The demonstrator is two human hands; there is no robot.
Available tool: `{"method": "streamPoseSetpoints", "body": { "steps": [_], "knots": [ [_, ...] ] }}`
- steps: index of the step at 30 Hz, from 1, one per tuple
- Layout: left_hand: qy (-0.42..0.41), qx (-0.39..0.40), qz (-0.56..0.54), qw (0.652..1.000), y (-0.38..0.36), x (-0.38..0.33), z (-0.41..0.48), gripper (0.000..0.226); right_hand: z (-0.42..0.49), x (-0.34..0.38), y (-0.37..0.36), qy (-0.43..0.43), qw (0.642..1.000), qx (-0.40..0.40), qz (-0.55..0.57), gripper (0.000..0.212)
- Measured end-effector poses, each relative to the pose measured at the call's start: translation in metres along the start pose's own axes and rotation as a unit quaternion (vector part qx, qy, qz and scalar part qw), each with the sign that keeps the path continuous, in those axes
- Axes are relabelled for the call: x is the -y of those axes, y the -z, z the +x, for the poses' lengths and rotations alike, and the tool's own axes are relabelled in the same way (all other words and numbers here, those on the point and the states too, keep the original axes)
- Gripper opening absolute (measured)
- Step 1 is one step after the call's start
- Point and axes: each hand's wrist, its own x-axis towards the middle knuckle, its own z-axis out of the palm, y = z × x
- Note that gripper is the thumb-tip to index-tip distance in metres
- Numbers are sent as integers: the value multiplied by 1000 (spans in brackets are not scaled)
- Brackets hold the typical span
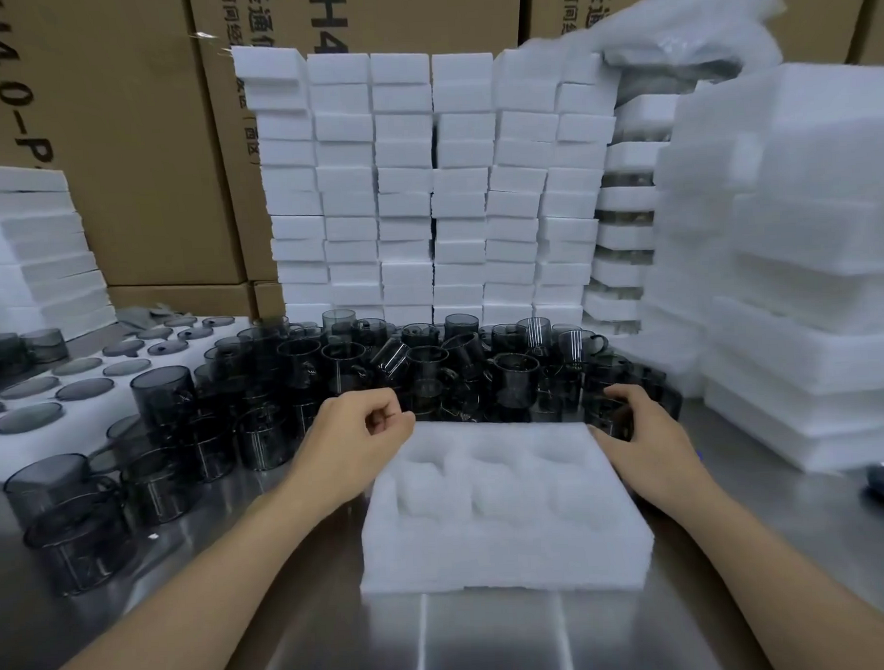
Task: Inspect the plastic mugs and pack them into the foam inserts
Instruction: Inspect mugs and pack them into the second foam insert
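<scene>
Smoky plastic mugs (431, 365) crowd the steel table (494, 646) behind my foam insert (504, 529), mostly upright, some tipped, handles every way. White foam stacks (403, 184) wall them in behind. The insert's long side runs left-right, pockets up. My left hand (353, 440) is clenched empty; my right hand (647, 447) grips one mug (599, 418).

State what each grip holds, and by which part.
The right grip holds a dark mug round its side wall; left grip is curled, holding nothing.
</scene>
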Motion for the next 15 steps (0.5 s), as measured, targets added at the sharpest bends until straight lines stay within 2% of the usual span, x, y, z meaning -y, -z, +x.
{"method": "streamPoseSetpoints", "body": {
  "steps": [4,8,10,13,15],
  "knots": [
    [-7,-6,30,999,5,-5,0,36,-1,10,6,7,998,-69,11,68],
    [-50,-52,51,996,13,-24,-2,29,-6,43,17,61,986,-127,90,71],
    [-92,-76,60,991,13,-36,-6,25,-14,65,20,110,979,-124,117,74],
    [-172,-93,94,976,9,-50,-12,11,-34,95,20,228,961,-111,108,67],
    [-200,-91,107,970,5,-54,-16,38,-47,109,16,313,942,-102,59,66]
  ]
}}
